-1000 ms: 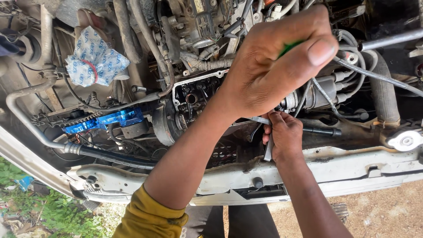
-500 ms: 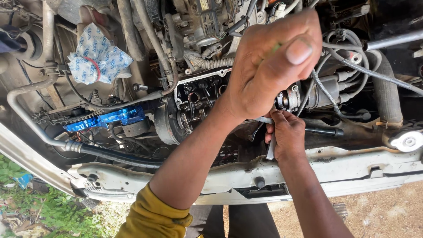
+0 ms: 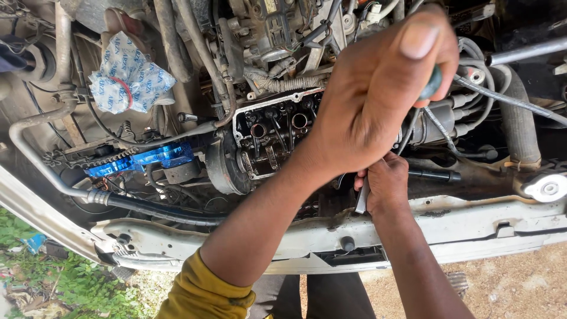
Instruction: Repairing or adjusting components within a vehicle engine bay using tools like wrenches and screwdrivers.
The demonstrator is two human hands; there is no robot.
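Note:
My left hand [image 3: 378,100], on the arm with the yellow sleeve [image 3: 204,292], is closed around the green handle of a tool [image 3: 433,82] held above the engine. Its shaft is hidden behind the hand. Below it, my right hand [image 3: 387,183] grips a thin flat metal tool [image 3: 361,199] pointing down beside the engine block. The open cylinder head [image 3: 274,133] with exposed valve springs and rocker arms lies just left of both hands.
A white plastic bag with blue print [image 3: 127,74] covers a part at upper left. A blue component [image 3: 144,158], black hoses [image 3: 153,207], ignition leads [image 3: 508,97] and a round cap [image 3: 547,188] surround the engine. The pale front crossbeam [image 3: 472,224] runs below; grass [image 3: 47,277] and dirt ground lie beneath.
My left hand has turned on the green handle, thumb now higher. The right hand stays at the flat tool, shifted slightly up and right.

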